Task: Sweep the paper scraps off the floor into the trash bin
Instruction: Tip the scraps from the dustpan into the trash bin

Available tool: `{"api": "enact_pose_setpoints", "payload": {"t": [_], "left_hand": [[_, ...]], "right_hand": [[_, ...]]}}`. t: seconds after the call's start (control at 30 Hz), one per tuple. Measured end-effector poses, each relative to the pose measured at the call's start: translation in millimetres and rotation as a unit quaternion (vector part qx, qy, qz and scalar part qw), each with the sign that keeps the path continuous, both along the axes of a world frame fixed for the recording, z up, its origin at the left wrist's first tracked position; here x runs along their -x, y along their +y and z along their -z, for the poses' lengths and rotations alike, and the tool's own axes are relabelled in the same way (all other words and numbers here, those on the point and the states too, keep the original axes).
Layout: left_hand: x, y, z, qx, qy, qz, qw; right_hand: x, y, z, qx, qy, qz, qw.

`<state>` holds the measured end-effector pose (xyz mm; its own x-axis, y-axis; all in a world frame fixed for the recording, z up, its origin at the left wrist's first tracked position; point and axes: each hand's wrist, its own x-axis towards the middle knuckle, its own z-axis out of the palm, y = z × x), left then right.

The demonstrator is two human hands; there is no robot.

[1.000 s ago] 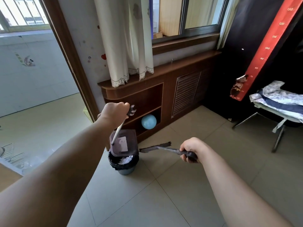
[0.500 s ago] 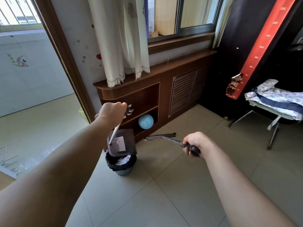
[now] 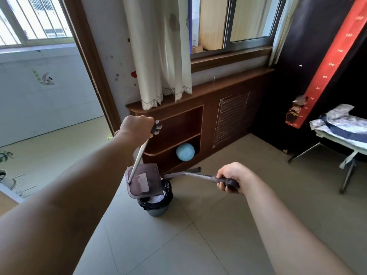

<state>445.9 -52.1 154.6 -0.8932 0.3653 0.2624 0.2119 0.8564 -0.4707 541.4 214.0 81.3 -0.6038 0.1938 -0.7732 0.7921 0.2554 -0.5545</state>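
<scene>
1 dustpan [image 3: 148, 184] tilts over 1 trash bin [image 3: 158, 208] w/ white paper scraps [image 3: 155, 199] inside. Left hand [image 3: 137, 129] fingers clamped on its handle. Right hand [image 3: 234, 175] fingers wrapped round 1 broom [image 3: 200, 176], head by bin rim.

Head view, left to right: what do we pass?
Potted plant → dustpan → blue ball → right hand → folded cloth. Trash bin left out: it overlaps the dustpan.
</scene>
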Motion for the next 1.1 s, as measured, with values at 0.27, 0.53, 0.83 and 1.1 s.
{"api": "enact_pose_setpoints", "payload": {"t": [0.27, 0.53, 0.83, 1.1], "left_hand": [[1, -12, -11, -0.007, 0.017, -0.007, 1.000], [7, -4, 3, -0.029, 0.007, 0.008, 1.000], [17, 9, 27, 0.001, -0.006, 0.038, 0.999], [24, 7, 51, 0.002, -0.029, 0.040, 0.999]], "right_hand": [[2, -9, 26, -0.022, -0.015, -0.001, 1.000], [1, 1, 23, -0.018, -0.020, 0.006, 1.000], [-1, 11, 21, -0.026, -0.017, 0.010, 0.999], [-1, 18, 21, -0.046, -0.018, -0.004, 0.999]]}}
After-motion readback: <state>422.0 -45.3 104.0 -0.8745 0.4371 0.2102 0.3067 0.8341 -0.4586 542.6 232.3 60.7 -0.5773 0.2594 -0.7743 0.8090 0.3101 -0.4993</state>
